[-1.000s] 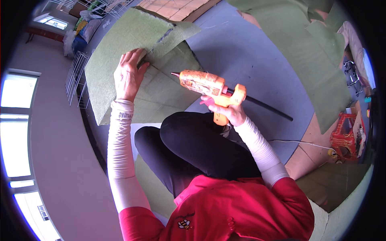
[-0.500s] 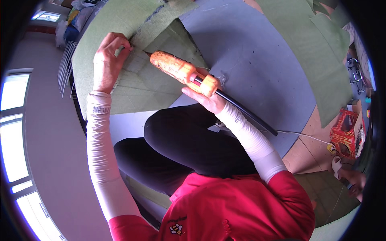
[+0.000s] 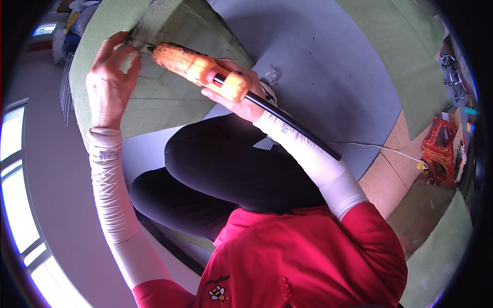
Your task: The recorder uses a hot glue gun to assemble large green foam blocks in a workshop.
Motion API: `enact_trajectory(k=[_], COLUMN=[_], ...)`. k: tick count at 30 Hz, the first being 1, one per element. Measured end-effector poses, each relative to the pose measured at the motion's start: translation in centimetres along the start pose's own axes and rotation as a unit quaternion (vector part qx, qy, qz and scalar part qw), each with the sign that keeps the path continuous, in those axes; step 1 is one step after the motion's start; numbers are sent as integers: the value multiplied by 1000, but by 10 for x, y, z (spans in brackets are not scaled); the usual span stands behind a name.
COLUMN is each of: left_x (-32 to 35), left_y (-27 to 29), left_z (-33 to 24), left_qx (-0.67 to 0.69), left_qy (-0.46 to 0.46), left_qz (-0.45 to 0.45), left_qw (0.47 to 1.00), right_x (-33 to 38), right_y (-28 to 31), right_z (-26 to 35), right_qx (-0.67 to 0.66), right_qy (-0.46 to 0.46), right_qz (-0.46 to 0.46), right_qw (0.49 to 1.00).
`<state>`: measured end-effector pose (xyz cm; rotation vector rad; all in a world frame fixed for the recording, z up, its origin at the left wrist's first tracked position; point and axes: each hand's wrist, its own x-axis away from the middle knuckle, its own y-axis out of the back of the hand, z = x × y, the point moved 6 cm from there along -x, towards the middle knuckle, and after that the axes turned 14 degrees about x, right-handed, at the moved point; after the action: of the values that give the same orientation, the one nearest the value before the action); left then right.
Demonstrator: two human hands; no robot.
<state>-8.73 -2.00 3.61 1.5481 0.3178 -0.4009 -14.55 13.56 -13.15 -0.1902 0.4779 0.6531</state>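
On the floor, upper left | right hand [image 3: 241, 100] closed around orange glue gun [image 3: 197, 66], nozzle at green carpet piece [image 3: 154, 97] edge | left hand [image 3: 110, 84] pinching that edge, fingers beside nozzle | risk: burnt fingertips, stray glue.

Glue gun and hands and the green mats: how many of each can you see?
Glue gun: 1
Hands: 2, left hand and right hand
Green mats: 2, one under the hands, one at upper right
Total: 5
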Motion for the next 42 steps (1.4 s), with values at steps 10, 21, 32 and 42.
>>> enact_trajectory(k=[10,21,32,42], left_x=[-2,1,5,6], left_y=[0,1,1,7], left_z=[7,15,27,30], left_qx=[51,108,118,108], left_qy=[69,90,86,100], left_qz=[47,34,39,38], left_qw=[995,990,988,988], right_x=[-3,-11,-13,-13], right_y=[-5,-10,-13,-16], right_z=[-12,-7,-7,-11], right_qx=[-41,-16,-29,-54], right_qy=[-28,-16,1,-40], right_qz=[19,11,-3,11], right_qw=[999,1000,1000,998])
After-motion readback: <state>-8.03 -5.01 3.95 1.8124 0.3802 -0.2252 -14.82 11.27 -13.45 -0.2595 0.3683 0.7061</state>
